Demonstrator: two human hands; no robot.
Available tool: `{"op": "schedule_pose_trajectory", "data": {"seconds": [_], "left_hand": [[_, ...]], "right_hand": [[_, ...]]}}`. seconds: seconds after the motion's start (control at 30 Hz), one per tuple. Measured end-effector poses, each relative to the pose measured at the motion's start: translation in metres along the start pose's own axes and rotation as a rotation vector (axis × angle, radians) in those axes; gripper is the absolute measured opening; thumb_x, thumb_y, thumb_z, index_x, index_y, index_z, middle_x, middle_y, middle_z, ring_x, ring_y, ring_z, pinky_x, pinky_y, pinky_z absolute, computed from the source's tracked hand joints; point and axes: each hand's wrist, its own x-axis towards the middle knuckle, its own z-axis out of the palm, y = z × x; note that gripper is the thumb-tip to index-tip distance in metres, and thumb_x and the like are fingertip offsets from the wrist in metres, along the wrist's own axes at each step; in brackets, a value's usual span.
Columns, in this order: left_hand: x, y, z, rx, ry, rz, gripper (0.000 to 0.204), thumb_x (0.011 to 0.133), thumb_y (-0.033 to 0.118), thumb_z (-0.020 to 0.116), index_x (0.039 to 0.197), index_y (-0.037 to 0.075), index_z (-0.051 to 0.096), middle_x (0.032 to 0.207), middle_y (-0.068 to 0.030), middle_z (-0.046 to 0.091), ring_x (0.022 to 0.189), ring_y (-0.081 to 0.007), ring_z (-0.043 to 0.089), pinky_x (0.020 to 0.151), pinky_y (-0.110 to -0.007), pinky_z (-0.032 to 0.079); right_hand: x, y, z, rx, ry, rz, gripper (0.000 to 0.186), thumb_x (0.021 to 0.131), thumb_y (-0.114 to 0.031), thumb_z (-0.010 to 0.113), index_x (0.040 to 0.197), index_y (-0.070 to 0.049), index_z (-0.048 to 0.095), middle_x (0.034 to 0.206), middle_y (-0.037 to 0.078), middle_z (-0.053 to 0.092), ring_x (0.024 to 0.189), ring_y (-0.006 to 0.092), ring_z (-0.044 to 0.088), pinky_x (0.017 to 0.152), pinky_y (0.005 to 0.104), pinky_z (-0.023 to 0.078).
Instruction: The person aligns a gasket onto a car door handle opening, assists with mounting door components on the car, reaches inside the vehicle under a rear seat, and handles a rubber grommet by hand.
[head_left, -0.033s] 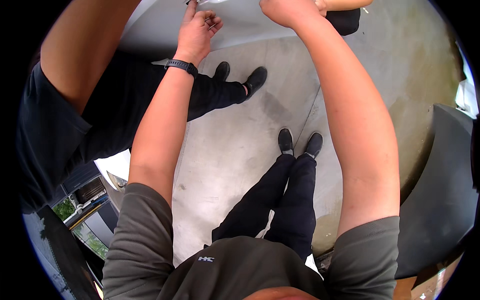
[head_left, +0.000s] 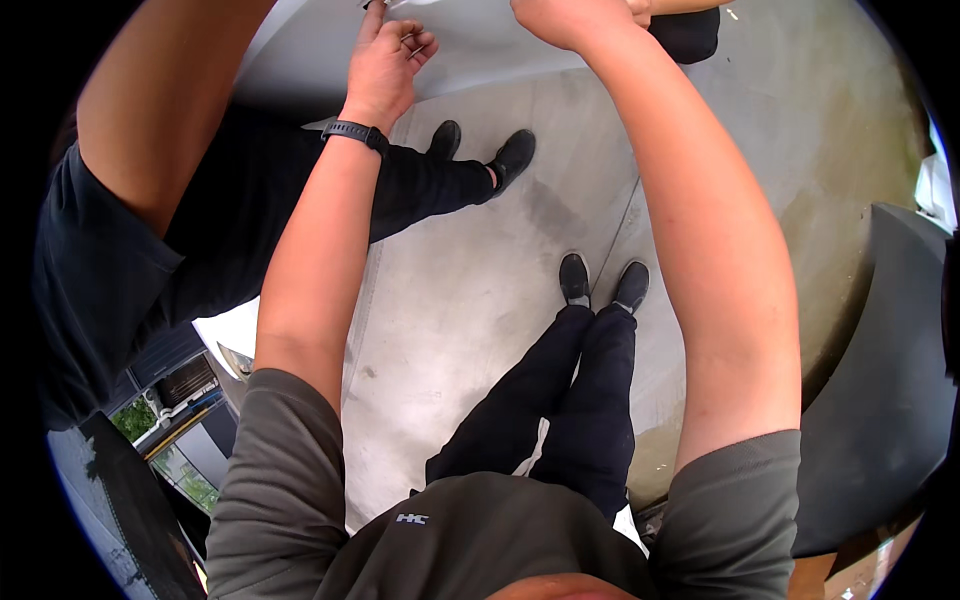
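Observation:
At the top of the view a pale, curved, glossy panel [head_left: 480, 58] stretches across. My left hand [head_left: 380, 75], with a black band on its wrist, is up against it. Its index finger reaches to a small shiny piece [head_left: 372, 4] at the upper edge, while the other fingers are loosely bent and apart, with nothing visible in them. My right hand [head_left: 565, 22] is at the panel's right part. The picture's edge cuts it off, and its fingers are hidden, so whatever it holds cannot be seen. Another person's forearm [head_left: 690, 5] comes in just right of it.
A co-worker in dark clothes stands close at left, an arm [head_left: 165, 110] raised beside mine and a dark shoe [head_left: 515, 155] on the concrete floor [head_left: 450, 300]. A dark curved panel [head_left: 880, 400] stands at right. Part of a white vehicle [head_left: 230, 330] shows at left.
My left hand and right hand sit very slightly higher and further left in the picture. The whole view has shifted a little; no grip visibly changes.

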Motion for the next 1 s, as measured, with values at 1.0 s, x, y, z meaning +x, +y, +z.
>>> {"op": "schedule_pose_trajectory", "data": {"seconds": [1.0], "left_hand": [[0.037,-0.008,-0.047,-0.252,-0.368,-0.020,0.027,0.094,0.001,0.057,0.117,0.014,0.055,0.108,-0.0091,0.062,0.101,-0.0260,0.057,0.103,-0.049,0.046]], "right_hand": [[0.021,0.018,0.046,0.152,0.076,-0.129,0.029,0.097,-0.014,0.051,0.123,-0.003,0.057,0.095,0.023,0.075,0.093,0.0386,0.075,0.081,0.0515,0.059]]}}
